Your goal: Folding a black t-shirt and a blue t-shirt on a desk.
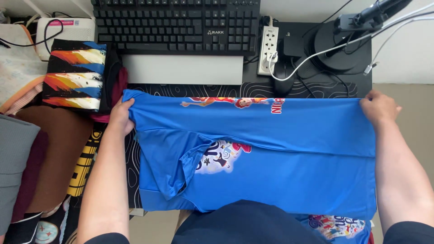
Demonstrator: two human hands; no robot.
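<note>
Left hand and right hand each pinch an end of the blue printed T-shirt, stretching its folded edge taut between them over the worktop

— From where is the scene viewed?

— A single view is given, taken from a camera worn on the head and aimed almost straight down over the desk.

— How near is it held?

— Close: the frame is filled from the keyboard at the top edge to the person's own lap at the bottom, with both forearms entering from below.

— Is any part shared with a second view?

— None is supplied.
</note>
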